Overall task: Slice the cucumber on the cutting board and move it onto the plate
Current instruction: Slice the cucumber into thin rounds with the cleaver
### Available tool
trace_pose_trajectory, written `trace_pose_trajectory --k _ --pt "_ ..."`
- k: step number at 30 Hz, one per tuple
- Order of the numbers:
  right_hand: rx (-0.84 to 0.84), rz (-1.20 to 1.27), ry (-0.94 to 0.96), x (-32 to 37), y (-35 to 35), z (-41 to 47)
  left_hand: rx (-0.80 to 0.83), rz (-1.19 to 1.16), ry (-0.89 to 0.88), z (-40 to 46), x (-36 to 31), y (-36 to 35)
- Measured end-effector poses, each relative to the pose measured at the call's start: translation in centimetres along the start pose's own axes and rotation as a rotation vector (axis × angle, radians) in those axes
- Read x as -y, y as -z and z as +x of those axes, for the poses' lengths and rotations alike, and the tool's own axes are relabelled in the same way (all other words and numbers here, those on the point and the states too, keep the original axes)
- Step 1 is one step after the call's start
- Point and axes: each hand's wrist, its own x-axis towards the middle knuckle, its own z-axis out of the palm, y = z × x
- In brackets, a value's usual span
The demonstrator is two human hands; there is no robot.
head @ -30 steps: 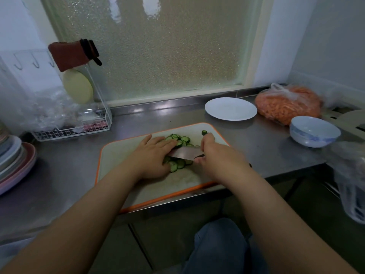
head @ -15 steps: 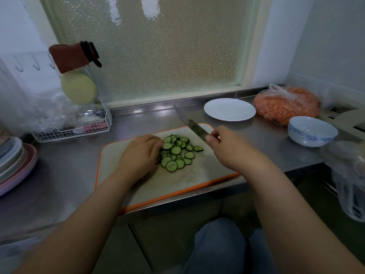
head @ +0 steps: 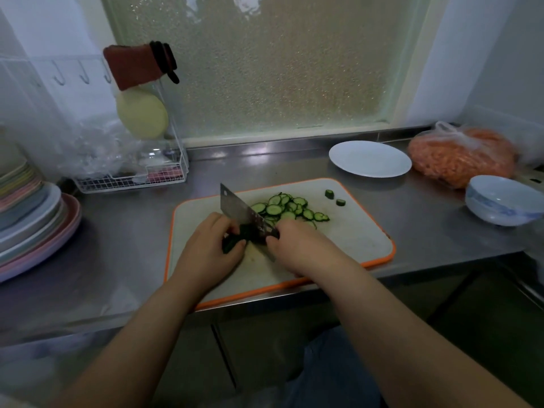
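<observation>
Thin green-rimmed cucumber slices (head: 287, 208) lie heaped on the cutting board (head: 356, 240).

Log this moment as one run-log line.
phase: slicing | left hand holds cucumber piece | right hand grips cleaver | slices on cutting board | plate bare

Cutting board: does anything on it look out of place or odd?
Mostly orderly. Two small cucumber end pieces lie apart from the pile of slices, toward the cutting board's far right corner. The white plate behind holds nothing yet. Nothing looks spilled or damaged.
</observation>
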Motion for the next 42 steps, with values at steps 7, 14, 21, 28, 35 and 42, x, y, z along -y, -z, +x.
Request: trace_pose_trajectory --k 7,14,21,28,35,42 --pt "-0.002 -0.033 0.025 0.2 0.0 -0.5 -0.032 0.004 -0.019 0.6 0.1 -0.7" --pt "-0.075 -0.122 0.101 1.1 1.0 -2.0 -0.006 -0.048 -0.023 0.6 0.3 -0.9" --pt "-0.040 -0.138 0.050 1.5 0.7 -1.4 -0.006 -0.073 -0.020 0.7 0.5 -1.0" --pt "0.046 -0.147 -0.017 1.5 -1.2 0.0 -0.011 -0.084 -0.041 0.7 0.5 -1.0" --pt "0.040 -0.096 -0.020 0.4 0.2 0.6 -0.033 -0.089 -0.032 0.3 0.2 -0.7" --pt "-0.010 -0.122 0.042 0.9 0.3 -1.2 -0.015 -0.076 -0.025 0.4 0.4 -0.8"
